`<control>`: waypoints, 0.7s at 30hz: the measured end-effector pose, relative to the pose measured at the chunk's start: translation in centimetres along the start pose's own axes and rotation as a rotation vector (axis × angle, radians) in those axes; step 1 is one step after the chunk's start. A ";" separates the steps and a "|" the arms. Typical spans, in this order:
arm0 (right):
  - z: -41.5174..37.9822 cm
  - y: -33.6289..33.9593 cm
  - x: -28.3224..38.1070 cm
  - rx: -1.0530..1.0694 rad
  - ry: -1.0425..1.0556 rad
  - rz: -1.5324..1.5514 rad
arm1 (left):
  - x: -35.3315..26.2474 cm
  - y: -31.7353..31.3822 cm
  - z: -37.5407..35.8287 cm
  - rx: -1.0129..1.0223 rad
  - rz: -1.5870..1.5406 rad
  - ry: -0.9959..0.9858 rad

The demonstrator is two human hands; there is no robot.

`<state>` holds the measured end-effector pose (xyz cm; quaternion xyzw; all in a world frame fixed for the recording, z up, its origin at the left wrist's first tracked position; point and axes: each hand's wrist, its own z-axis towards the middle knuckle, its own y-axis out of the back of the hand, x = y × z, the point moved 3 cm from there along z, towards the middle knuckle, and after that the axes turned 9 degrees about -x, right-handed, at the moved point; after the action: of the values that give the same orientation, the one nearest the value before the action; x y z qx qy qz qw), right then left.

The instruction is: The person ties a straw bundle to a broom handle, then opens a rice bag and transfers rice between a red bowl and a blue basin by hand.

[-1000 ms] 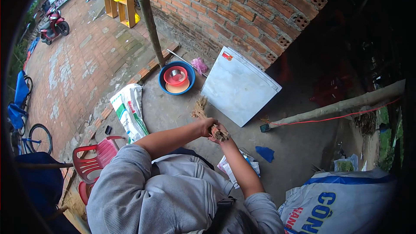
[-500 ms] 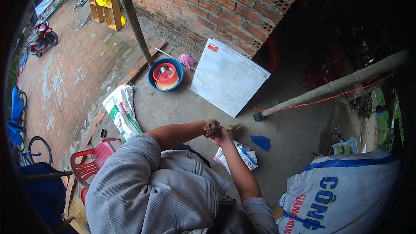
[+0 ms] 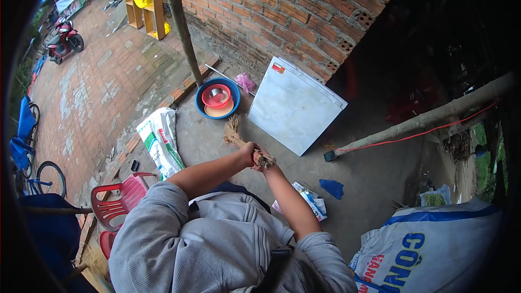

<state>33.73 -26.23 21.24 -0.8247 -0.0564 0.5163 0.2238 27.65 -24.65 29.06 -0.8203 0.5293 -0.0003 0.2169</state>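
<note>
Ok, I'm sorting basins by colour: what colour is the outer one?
The outer basin is blue, best seen in the head view.

Board (image 3: 296, 109): white, flat on the floor, red sticker at its top corner; the landmark for the rest.
Bundle (image 3: 234, 132): dry stalks, below left of the board, frayed end toward it.
Left hand (image 3: 248, 153): fingers wrapped round the bundle.
Right hand (image 3: 262, 168): at the bundle's thick end, grip partly hidden.
Basin (image 3: 200, 108): blue, left of the board, red bowl (image 3: 204, 96) inside.
Pink bag (image 3: 246, 82): between basin and board.
Blue scrap (image 3: 331, 188): below the board.
Small sack (image 3: 163, 142): left of the board, below the basin.
Chair (image 3: 130, 193): red, farther below left.
Big sack (image 3: 429, 244): blue lettering, below right.
Wall (image 3: 293, 16): brick, above the board.
</note>
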 end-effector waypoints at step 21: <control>-2.3 3.2 1.8 -0.508 0.566 -1.146 | 5.6 5.5 10.0 0.233 0.108 0.342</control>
<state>36.08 -29.24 19.23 -0.7947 -0.5425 0.0519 0.2673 27.61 -27.90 16.78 -0.7481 0.5980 -0.1891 0.2169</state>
